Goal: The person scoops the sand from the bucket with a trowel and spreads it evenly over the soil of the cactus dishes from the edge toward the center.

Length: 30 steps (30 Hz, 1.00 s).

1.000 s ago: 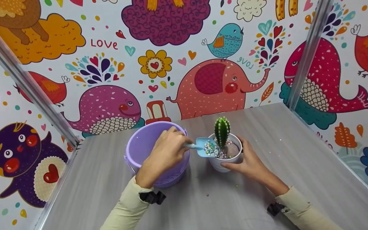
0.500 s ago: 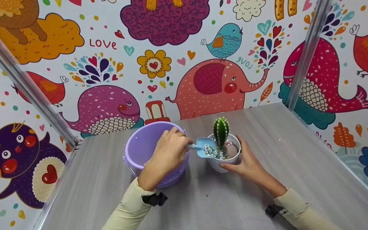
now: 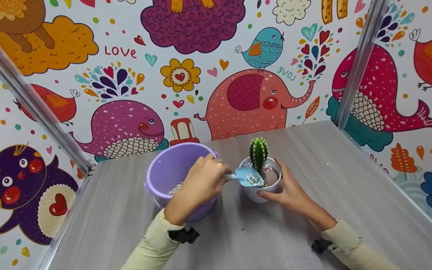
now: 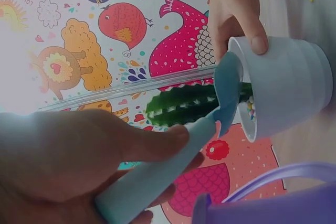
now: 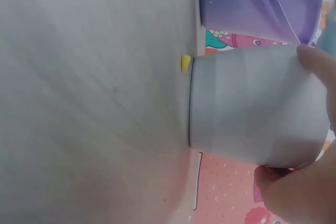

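Observation:
My left hand (image 3: 199,185) grips a light-blue toy shovel (image 4: 157,171) by its handle, thumb along the top. The shovel's blade leans over the left rim of a white pot (image 3: 256,195), with small pastel beads (image 3: 255,180) near its tip. A green ribbed cactus (image 3: 258,153) stands upright in the pot, and a round brownish lump (image 3: 270,177) lies beside it. My right hand (image 3: 296,197) holds the pot at its right side, thumb (image 5: 317,61) on the near wall and fingers behind. In the right wrist view the pot's base meets the table.
A purple bucket (image 3: 163,174) with more beads inside stands left of the pot, under my left forearm. Several stray beads, one of them yellow (image 5: 185,63), lie on the grey table (image 3: 216,243). Printed wall panels (image 3: 216,37) border the table behind and at the sides.
The shovel has moved a little right, further over the pot, and tipped. Fewer beads lie on its blade, now gathered toward the tip. My right hand keeps its hold on the pot.

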Tool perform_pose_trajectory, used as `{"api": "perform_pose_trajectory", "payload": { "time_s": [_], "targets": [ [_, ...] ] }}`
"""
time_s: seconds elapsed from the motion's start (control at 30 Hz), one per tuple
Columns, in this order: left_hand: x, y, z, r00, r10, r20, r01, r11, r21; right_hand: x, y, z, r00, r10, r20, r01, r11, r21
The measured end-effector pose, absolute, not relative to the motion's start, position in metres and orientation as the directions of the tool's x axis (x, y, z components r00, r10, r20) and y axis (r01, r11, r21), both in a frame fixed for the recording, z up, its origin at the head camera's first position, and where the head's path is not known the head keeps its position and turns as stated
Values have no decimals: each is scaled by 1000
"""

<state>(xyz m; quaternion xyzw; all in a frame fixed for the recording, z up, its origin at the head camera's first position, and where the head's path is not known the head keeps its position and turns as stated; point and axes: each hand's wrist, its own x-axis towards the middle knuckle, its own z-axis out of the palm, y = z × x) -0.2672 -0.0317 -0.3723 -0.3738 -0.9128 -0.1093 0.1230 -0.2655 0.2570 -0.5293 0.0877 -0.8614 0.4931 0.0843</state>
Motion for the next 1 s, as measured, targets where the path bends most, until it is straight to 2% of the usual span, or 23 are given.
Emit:
{"api": "perform_pose_trajectory", "payload": {
  "time_s": [0.6,1.0],
  "targets": [
    [-268,-26,-369,-664,702,257,740,666,93,-266,256,-528,-969,-64,237,-237,497,-834],
    [-262,-24,-368,-669,673,314,709,706,-3,-266,256,-529,-968,-57,243,-239,496,-835]
  ]
}}
